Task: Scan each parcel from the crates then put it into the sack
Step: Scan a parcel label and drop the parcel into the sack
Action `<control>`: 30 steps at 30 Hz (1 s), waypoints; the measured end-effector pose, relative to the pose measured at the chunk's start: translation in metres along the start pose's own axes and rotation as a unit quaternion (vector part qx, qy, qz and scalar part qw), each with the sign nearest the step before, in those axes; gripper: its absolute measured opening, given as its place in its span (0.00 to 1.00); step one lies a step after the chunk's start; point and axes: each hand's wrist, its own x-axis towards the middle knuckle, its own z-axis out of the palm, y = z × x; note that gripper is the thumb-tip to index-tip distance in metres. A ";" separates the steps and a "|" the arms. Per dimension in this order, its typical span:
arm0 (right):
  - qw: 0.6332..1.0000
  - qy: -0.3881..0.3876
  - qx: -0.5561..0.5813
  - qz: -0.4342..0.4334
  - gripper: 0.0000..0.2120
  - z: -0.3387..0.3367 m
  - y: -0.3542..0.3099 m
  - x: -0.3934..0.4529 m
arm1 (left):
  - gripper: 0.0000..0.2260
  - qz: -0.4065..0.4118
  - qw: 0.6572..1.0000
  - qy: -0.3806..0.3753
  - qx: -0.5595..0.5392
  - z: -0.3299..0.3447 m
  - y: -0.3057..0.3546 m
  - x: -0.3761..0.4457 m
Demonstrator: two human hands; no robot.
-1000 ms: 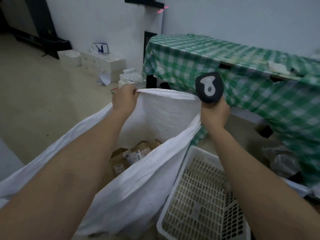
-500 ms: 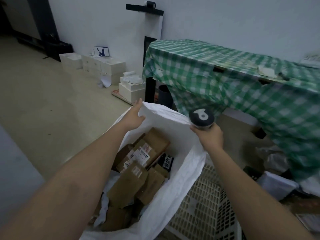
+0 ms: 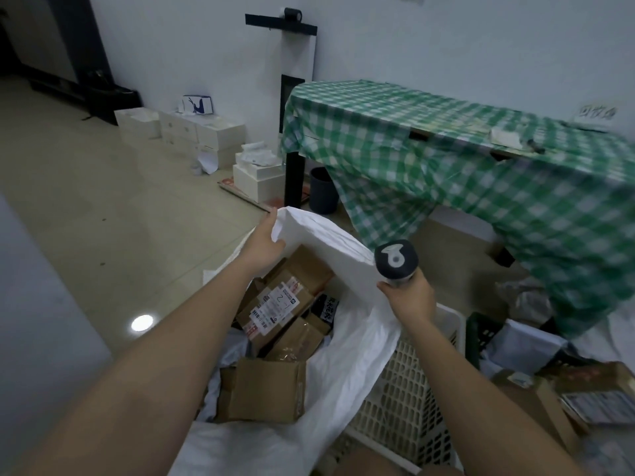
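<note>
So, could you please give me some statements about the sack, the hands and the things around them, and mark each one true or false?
1. The left hand grips the rim of the white sack. True.
2. The sack holds no parcels. False: several cardboard parcels lie inside it.
3. The right hand holds a dark scanner and also pinches the sack's rim. True.
4. The cloth on the table is plain red. False: it is checked green and white.
5. A cream crate stands right of the sack. True.
</note>
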 end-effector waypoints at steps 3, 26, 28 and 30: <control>1.000 0.000 -0.020 0.003 0.23 0.000 0.007 -0.005 | 0.31 -0.010 0.998 0.032 0.057 0.001 -0.008 -0.014; 0.996 0.067 -0.012 -0.055 0.19 0.013 -0.039 0.031 | 0.11 -0.102 0.964 0.196 0.149 -0.026 -0.059 -0.035; 0.993 0.081 -0.007 -0.090 0.18 0.012 -0.075 0.055 | 0.12 -0.091 0.962 0.240 0.097 -0.046 -0.028 -0.013; 0.988 0.085 -0.014 -0.128 0.18 0.012 -0.102 0.075 | 0.12 -0.056 0.960 0.272 0.049 -0.067 0.003 0.012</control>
